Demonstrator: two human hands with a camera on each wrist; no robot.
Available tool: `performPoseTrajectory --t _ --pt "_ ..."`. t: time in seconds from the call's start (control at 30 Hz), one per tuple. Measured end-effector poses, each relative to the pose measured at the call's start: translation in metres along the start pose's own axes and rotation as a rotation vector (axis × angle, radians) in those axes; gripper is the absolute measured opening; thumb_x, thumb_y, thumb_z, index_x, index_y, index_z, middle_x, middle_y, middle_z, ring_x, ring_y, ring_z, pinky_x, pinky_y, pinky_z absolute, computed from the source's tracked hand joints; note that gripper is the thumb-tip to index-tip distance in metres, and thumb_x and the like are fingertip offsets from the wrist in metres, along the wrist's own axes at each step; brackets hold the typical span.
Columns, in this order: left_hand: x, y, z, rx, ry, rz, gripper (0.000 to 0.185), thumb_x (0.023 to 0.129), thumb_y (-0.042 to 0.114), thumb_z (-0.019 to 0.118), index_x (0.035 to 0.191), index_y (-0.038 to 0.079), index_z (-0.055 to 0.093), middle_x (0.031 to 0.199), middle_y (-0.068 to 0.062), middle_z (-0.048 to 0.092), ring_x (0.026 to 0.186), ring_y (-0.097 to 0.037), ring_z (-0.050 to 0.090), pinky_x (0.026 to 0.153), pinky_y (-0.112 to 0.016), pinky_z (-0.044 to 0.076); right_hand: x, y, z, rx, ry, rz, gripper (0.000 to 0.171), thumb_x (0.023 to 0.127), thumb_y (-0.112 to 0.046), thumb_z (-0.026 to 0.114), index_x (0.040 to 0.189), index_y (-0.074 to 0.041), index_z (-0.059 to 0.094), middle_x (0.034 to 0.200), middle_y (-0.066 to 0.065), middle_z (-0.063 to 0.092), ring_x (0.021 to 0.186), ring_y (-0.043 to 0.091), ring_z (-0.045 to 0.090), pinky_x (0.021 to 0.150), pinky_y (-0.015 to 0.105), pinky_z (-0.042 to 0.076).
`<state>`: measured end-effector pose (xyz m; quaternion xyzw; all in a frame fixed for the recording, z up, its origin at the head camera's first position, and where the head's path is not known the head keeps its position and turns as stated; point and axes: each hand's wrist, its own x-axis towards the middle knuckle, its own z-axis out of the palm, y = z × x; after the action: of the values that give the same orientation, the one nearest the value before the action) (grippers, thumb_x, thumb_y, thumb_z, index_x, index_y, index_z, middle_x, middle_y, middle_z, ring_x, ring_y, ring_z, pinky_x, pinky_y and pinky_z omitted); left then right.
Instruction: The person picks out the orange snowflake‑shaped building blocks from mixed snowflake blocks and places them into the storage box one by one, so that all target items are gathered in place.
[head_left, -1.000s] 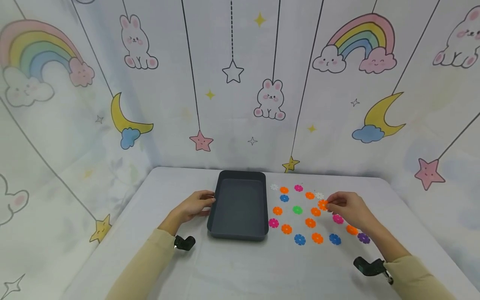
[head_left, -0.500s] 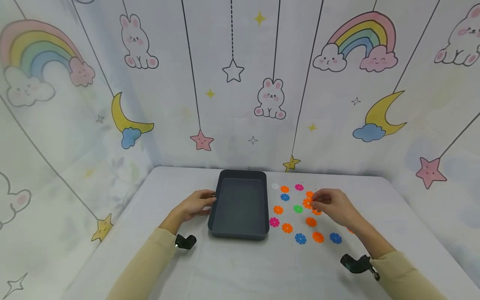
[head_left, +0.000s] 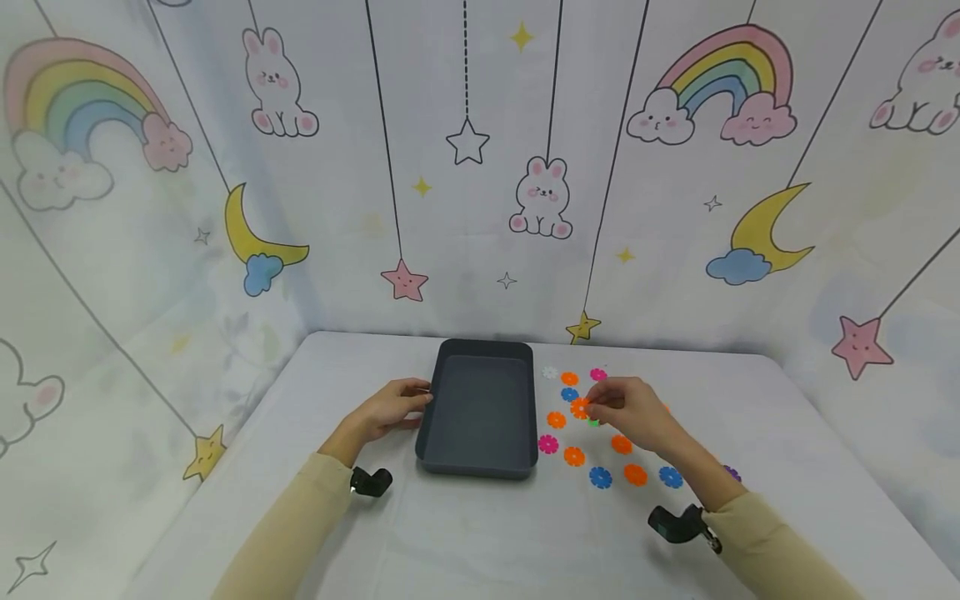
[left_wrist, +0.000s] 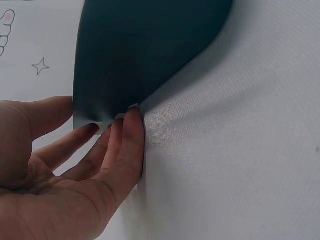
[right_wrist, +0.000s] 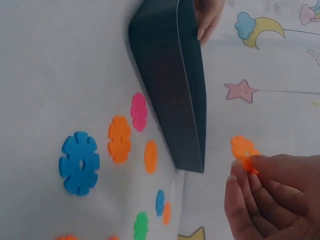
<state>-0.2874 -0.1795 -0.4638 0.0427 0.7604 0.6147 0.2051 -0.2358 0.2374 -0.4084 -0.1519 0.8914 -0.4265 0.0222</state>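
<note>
Between thumb and fingertips my right hand (head_left: 633, 412) pinches an orange notched, flower-shaped plastic building disc (right_wrist: 242, 146). It is raised off the table, to the right of a dark grey rectangular tray (head_left: 480, 417). The tray's inside is bare. My left hand (head_left: 392, 407) rests on the tray's left wall; in the left wrist view its fingertips (left_wrist: 132, 120) touch the outer wall with the thumb near the edge. Loose discs lie right of the tray, among them a pink disc (head_left: 548, 444), a blue disc (right_wrist: 80, 164) and a green disc (right_wrist: 141, 226), partly hidden by the right hand in the head view.
All this lies on a white-covered table (head_left: 450, 533). A patterned curtain (head_left: 337, 208) hangs behind it. Dark wrist-camera mounts (head_left: 371, 482) stick out from both sleeves. Several more orange discs (head_left: 635, 475) and a white disc (head_left: 550, 372) lie spread out flat.
My right hand has moved left with the orange disc, from the far side of the loose discs toward the tray. The left hand has stayed at the tray's wall.
</note>
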Motion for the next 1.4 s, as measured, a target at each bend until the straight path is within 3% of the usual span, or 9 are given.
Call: performPoseTrajectory --t 0.2,0.87,1.13,1.4 --pt "0.000 -0.002 -0.001 -0.002 -0.005 0.000 0.050 0.107 0.015 0.054 0.152 -0.003 0.040 0.150 -0.025 0.047 0.135 -0.039 0.052 0.105 -0.051 0.051 0.006 -0.008 0.014 0.029 -0.037 -0.023 0.014 0.096 -0.011 0.072 0.106 -0.001 0.070 0.095 0.011 0.073 0.087 0.034 0.071 0.078 0.032 0.061" --pt "0.000 0.000 0.000 -0.007 0.006 -0.014 0.050 0.107 0.015 0.054 0.152 -0.003 0.040 0.151 -0.024 0.047 0.137 -0.040 0.050 0.106 -0.052 0.050 0.032 -0.025 0.060 0.104 -0.119 -0.064 0.009 0.096 -0.009 0.071 0.103 -0.005 0.070 0.092 0.005 0.071 0.089 0.034 0.071 0.077 0.031 0.061" --pt "0.000 0.001 0.000 -0.002 0.011 -0.010 0.049 0.107 0.014 0.054 0.151 -0.003 0.042 0.150 -0.024 0.048 0.136 -0.040 0.051 0.106 -0.051 0.051 0.039 -0.032 0.078 0.108 -0.162 -0.131 0.007 0.095 -0.005 0.072 0.102 -0.004 0.071 0.093 0.005 0.071 0.084 0.023 0.070 0.077 0.032 0.062" --pt "0.001 0.002 0.000 -0.004 0.016 -0.016 0.049 0.107 0.014 0.054 0.151 -0.003 0.041 0.149 -0.024 0.048 0.135 -0.040 0.051 0.105 -0.051 0.051 0.049 -0.036 0.097 0.024 -0.177 -0.167 0.006 0.093 -0.005 0.073 0.098 -0.006 0.073 0.093 0.001 0.070 0.080 0.013 0.066 0.074 0.025 0.058"
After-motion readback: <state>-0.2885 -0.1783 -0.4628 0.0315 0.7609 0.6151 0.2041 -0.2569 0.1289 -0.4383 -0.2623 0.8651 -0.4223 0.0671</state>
